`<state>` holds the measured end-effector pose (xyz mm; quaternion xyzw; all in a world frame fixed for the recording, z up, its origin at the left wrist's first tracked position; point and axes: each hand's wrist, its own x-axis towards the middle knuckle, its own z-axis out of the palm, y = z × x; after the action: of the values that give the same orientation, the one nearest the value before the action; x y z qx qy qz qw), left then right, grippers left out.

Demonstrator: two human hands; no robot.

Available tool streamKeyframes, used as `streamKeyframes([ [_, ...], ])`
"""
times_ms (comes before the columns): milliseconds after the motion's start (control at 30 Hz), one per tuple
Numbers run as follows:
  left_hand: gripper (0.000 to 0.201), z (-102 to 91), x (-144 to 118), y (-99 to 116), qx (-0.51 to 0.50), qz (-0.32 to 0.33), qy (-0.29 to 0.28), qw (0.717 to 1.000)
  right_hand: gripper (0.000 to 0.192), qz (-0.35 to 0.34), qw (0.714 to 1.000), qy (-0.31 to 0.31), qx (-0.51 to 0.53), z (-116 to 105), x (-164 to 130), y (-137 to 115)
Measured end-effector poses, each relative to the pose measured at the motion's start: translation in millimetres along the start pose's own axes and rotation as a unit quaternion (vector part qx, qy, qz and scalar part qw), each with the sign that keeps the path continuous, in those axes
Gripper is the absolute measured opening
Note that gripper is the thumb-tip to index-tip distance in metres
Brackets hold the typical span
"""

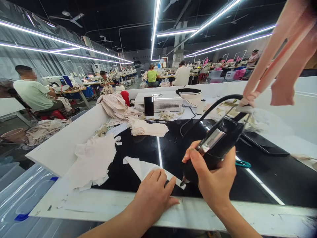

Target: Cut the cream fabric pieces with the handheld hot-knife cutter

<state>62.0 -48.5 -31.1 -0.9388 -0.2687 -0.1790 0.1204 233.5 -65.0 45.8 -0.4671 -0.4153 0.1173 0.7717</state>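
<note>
Right hand grips one black corded cutting tool, its tip angled toward seven o'clock onto one white fabric piece. Left hand lies flat, fingers spread, pressing that piece on the black tabletop.

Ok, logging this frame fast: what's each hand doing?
Left hand: open, flat, pressing the white fabric piece onto the black table.
Right hand: closed around the black corded handheld tool.
</note>
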Motion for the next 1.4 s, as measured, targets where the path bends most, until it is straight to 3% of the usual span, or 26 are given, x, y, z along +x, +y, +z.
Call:
streamKeyframes([
  [167, 0.078, 8.2, -5, 1, -0.003, 0.000, -0.003, 1.000, 0.038, -0.023, 0.997, 0.004, 0.068, 10, 12, 5],
  [500, 0.087, 9.2, -7, 3, 0.017, 0.004, 0.042, 0.999, 0.032, -0.009, 0.995, -0.042, 0.086, 24, 15, 19],
  [967, 0.076, 9.2, -7, 1, -0.001, 0.014, 0.062, 0.998, 0.031, 0.002, 0.992, -0.046, 0.120, 35, 17, 21],
  [1167, 0.075, 0.0, -7, -9, -0.048, 0.033, 0.071, 0.996, 0.029, 0.008, 0.995, -0.034, 0.090, 38, 14, 16],
  [1400, 0.067, -12.5, -7, -19, -0.091, 0.049, 0.036, 0.994, 0.032, -0.004, 0.995, -0.044, 0.094, 36, 14, 16],
])
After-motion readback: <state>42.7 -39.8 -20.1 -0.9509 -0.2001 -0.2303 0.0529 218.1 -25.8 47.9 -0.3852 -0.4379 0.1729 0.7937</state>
